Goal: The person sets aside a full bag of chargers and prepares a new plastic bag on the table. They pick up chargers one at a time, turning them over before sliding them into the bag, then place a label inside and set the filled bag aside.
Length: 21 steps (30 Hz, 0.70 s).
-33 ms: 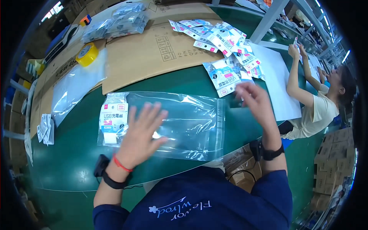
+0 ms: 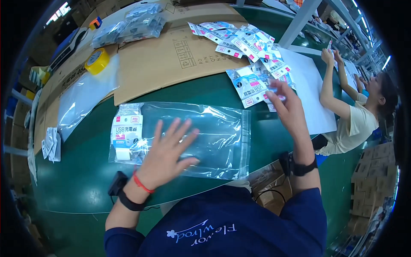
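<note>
A clear plastic bag [image 2: 205, 141] lies flat on the green table, its seal strip toward the right. Inside its left end are white, blue and pink charger packets [image 2: 126, 132]. Over the bag's middle, my left hand [image 2: 169, 150] is spread palm down; whether it presses on the plastic I cannot tell. My right hand [image 2: 290, 105] is beside the near end of a pile of similar packets [image 2: 257, 40], with thumb and forefinger apart and nothing visible between them. Closest to its fingertips is one charger packet [image 2: 248, 85] lying face up.
Flattened cardboard [image 2: 150, 64] covers the far side, with bagged bundles [image 2: 132, 28] on it. A yellow tape roll [image 2: 97, 61] rests on clear bags [image 2: 87, 92] at left. Small white packets [image 2: 51, 143] lie at the left edge. Another person [image 2: 359, 107] works at right, beyond a white sheet [image 2: 310, 90].
My left hand has slid a little to the right over the bag. My right hand has shifted slightly away from me and to the right, beside the packets.
</note>
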Motion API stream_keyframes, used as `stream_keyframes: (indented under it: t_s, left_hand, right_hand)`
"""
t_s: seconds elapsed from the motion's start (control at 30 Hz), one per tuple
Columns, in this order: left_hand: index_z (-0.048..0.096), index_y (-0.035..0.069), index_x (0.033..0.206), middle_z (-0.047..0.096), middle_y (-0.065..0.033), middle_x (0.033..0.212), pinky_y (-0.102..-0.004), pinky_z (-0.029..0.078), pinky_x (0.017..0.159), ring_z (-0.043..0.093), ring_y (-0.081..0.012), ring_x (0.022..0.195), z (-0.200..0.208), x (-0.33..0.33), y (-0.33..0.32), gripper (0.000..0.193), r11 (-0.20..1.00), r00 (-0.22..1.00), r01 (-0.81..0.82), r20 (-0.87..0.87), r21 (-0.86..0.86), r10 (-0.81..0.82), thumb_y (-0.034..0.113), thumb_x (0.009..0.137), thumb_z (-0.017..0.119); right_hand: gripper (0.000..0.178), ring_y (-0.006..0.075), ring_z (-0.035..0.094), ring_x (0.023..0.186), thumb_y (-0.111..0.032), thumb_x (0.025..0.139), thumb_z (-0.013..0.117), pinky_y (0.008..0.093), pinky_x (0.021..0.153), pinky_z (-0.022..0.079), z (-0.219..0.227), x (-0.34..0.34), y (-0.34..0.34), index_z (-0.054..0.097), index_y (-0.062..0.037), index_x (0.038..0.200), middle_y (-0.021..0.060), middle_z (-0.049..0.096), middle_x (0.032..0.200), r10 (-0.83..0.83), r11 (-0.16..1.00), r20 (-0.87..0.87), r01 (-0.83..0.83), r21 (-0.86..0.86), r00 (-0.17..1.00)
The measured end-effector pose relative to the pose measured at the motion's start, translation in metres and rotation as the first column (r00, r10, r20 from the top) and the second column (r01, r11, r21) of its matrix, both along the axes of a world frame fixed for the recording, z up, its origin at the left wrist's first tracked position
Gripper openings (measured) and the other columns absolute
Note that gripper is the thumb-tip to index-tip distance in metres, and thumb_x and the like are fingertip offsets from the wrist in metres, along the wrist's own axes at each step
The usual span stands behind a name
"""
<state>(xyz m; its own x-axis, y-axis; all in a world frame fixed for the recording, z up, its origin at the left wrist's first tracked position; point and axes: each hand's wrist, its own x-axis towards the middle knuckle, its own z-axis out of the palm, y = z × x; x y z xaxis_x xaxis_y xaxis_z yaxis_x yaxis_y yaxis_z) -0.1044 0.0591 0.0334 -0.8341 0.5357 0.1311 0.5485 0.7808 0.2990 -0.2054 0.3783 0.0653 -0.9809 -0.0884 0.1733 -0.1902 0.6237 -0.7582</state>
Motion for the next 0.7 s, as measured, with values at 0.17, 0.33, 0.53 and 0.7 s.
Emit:
stream_keyframes:
  t_s: [0.17, 0.33, 0.53, 0.7]
  left_hand:
    - [0.046, 0.01, 0.137, 0.035, -0.0135, 0.147, -0.057, 0.014, 0.112, 0.029, -0.0346, 0.138, -0.024, 0.0, 0.038, 0.061, 0.995, 0.996, 0.089, 0.014, -0.039, -0.089, 0.043, 0.087, 0.06]
    - [0.049, 0.008, 0.134, 0.04, -0.0168, 0.143, -0.0551, 0.017, 0.112, 0.033, -0.0371, 0.135, -0.005, -0.005, 0.038, 0.06, 0.989, 0.998, 0.041, -0.053, 0.14, -0.034, 0.036, 0.084, 0.066]
    - [0.051, 0.003, 0.13, 0.053, -0.0182, 0.13, -0.0506, 0.029, 0.108, 0.047, -0.0369, 0.123, 0.034, -0.029, 0.021, 0.057, 0.941, 0.932, -0.09, -0.306, 0.326, 0.195, 0.021, 0.08, 0.072]
    - [0.051, 0.0, 0.126, 0.059, -0.0158, 0.12, -0.0431, 0.04, 0.1, 0.056, -0.0301, 0.111, 0.038, -0.026, 0.019, 0.048, 0.895, 0.97, -0.235, 0.147, 0.379, 0.192, 0.012, 0.082, 0.068]
  right_hand:
    - [0.047, 0.0278, 0.06, 0.099, -0.013, 0.084, 0.066, 0.0396, 0.089, 0.044, -0.038, -0.049, -0.02, 0.051, -0.0053, 0.128, 0.017, 0.062, 0.108, 0.056, 0.747, -0.388, 0.22, 0.627, 0.92]
    - [0.056, 0.0301, 0.058, 0.096, -0.002, 0.075, 0.066, 0.0409, 0.088, 0.042, -0.043, -0.066, -0.036, 0.051, -0.0059, 0.129, 0.0129, 0.063, 0.097, 0.194, 0.805, -0.358, 0.06, 0.591, 0.913]
    - [0.051, 0.023, 0.058, 0.086, 0.0, 0.077, 0.059, 0.0373, 0.086, 0.043, 0.004, -0.009, -0.087, 0.056, -0.0107, 0.126, 0.0044, 0.062, 0.086, 0.689, 0.715, -0.494, -0.387, 0.582, 0.53]
    - [0.049, 0.0271, 0.058, 0.103, -0.008, 0.081, 0.061, 0.0405, 0.096, 0.043, 0.025, 0.028, -0.093, 0.053, -0.0087, 0.129, 0.0104, 0.062, 0.107, 0.624, 0.779, -0.653, -0.411, 0.474, 0.429]
